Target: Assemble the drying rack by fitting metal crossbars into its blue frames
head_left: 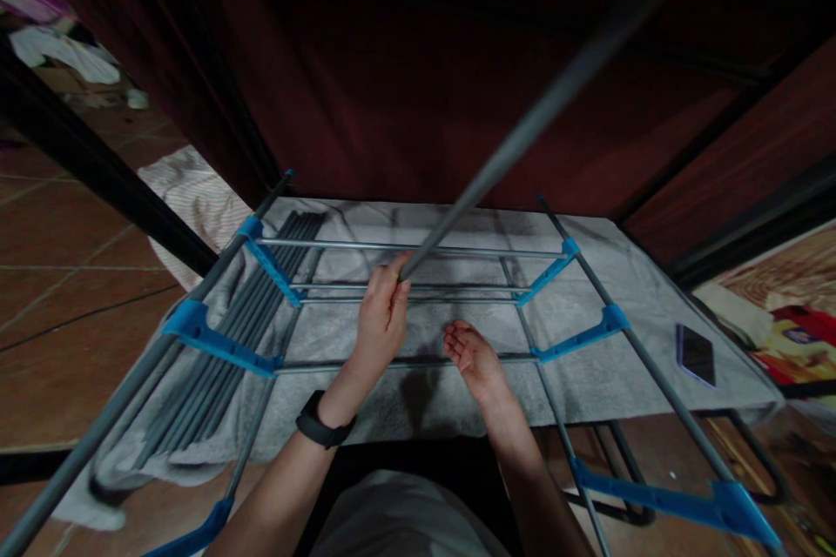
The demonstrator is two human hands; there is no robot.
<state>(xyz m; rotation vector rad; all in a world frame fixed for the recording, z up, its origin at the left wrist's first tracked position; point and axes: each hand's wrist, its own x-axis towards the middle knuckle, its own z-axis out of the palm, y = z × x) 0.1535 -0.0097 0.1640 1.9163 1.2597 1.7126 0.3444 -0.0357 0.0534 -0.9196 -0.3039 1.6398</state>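
Evidently one loose grey tube (pixel 487 180), long and slender, held in the left hand (pixel 382 309) above a half-height lattice of tubes. Left grip: closed round the tube near its lower end, thumb along the side. Right hand (pixel 475 359): palm turned up, fingers loosely curled and apart, holding nothing visible; whether it brushes the front crossbar (pixel 306 366) behind it cannot be told.

Handling, as judged: a long tube gripped so near one end will tend to swing at the far end, so a second hold farther along would steady it. Best kept tilted clear of the frame (pixel 346 245), turned slowly, and guided by its near end with the fingertips rather than by force. Light pressure should serve, since thin tube may flex or scratch; the far end wants watching near the dark red panel (pixel 405 104).

Tube, appearance: plain, dull grey, straight, round in section; slanting up and away to the right, its upper part blurred and leaving the view at the top. Exact lower tip: not clear within the fingers.

Frame, appearance: grey side rails and thin crossbars joined by bright blue brackets (pixel 225 346), set over a counter (pixel 643 278) draped in pale grey cloth.

Also listed: a bundle of similar grey tubes (pixel 252 322) lying side by side at the left; a phone (pixel 697 355), dark-screened, at the right; a black wristband (pixel 323 422) on the left wrist.
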